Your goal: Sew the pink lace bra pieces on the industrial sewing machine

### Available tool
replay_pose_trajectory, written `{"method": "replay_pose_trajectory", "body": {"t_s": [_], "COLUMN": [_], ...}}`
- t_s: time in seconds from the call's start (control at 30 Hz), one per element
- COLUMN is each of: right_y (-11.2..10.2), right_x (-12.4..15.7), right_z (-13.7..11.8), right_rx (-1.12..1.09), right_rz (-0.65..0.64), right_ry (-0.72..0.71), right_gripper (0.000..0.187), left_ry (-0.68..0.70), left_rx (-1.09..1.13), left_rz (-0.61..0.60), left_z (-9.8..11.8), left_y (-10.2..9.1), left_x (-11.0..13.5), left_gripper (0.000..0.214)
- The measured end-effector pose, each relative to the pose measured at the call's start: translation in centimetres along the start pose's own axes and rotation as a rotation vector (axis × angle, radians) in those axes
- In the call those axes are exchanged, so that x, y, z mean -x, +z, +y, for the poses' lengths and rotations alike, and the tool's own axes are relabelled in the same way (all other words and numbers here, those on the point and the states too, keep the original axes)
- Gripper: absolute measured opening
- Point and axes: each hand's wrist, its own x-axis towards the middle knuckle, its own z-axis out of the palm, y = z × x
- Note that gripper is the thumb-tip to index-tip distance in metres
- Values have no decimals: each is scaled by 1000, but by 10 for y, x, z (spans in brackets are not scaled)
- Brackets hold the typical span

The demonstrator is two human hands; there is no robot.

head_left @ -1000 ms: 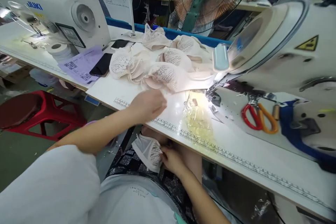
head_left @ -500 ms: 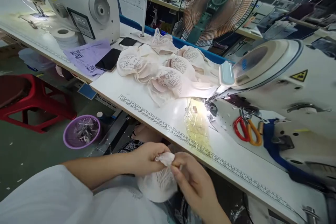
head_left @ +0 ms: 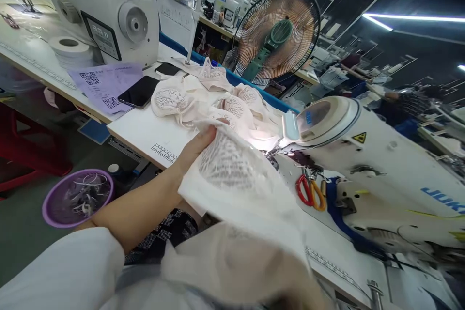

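My left hand (head_left: 192,151) grips the upper edge of a pale lace bra piece (head_left: 232,179) and holds it up over the front edge of the sewing table (head_left: 140,128). The fabric spreads wide and blurry toward the lower right. My right hand is hidden behind that cloth. A heap of similar lace cups (head_left: 218,99) lies on the table just beyond my left hand. To the right stands a white sewing machine (head_left: 366,155), its needle area lit.
Red and orange scissors (head_left: 310,193) lie on the machine bed. A phone (head_left: 138,92) and purple papers (head_left: 103,85) sit at the left by another sewing machine (head_left: 98,14). A fan (head_left: 278,34) stands behind. A purple basket (head_left: 77,197) sits on the floor, left.
Both hands were low at my lap pinching the lace piece. Now the left hand has lifted it up over the table edge, and the cloth covers my right hand. The view tilted up.
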Motion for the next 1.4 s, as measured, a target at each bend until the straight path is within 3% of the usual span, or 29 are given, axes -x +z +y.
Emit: {"method": "replay_pose_trajectory", "body": {"t_s": [0.1,0.2,0.23,0.3,0.37,0.4,0.43,0.5,0.57,0.63,0.7,0.77,0.83,0.87,1.0,1.1,1.17,1.23,1.33,1.4], "right_y": [-24,-44,-48,-50,-43,-37,-31,-17,-5,0,-4,-14,-25,-29,-21,-8,-5,-9,-16,-14], "right_x": [-27,-60,-70,-86,-98,-101,-102,-98,-86,-67,-46,-30,-22,-20,-22,-34,-49,-69,-101,-119], "right_z": [-1,-3,-3,-5,-10,-16,-23,-42,-64,-78,-78,-64,-43,-33,-15,-21,-25,-23,-14,-8], "right_rx": [61,148,162,181,218,234,245,245,241,267,293,243,79,-10,-233,-309,-246,1,575,804], "right_rz": [89,149,148,164,204,220,232,254,269,246,213,190,108,46,-246,-324,-284,-202,-28,70], "right_ry": [-25,-30,-32,-50,-105,-135,-159,-229,-359,-507,-508,-360,-176,-94,56,76,69,11,-137,-208], "right_gripper": [35,35,35,32,27,25,25,25,25,22,15,37,67,72,54,47,41,36,34,33], "left_ry": [-76,-178,-147,71,327,383,376,237,102,15,-30,-5,10,-19,-221,-206,-162,-134,-56,137], "left_rx": [-70,-348,-527,-985,-1428,-1601,-1737,-1928,-2050,-2081,-1967,-1727,-1422,-1250,-528,-251,-277,-462,-1007,-1404], "left_rz": [147,334,369,373,263,164,41,-231,-385,-405,-367,-327,-220,-148,150,300,328,317,237,136], "left_z": [-16,-20,-17,-6,5,7,7,0,-14,-27,-32,-30,-25,-22,-19,-22,-19,-9,19,39], "left_y": [-25,-50,-56,-63,-62,-60,-57,-51,-47,-45,-41,-33,-21,-15,-1,-8,-22,-40,-66,-73], "left_x": [-26,-36,-34,-25,-13,-6,0,9,14,18,25,33,39,40,29,8,-5,-15,-20,-19], "left_gripper": [27,37,39,42,48,54,64,87,88,64,52,52,49,45,42,42,36,28,23,22]}}
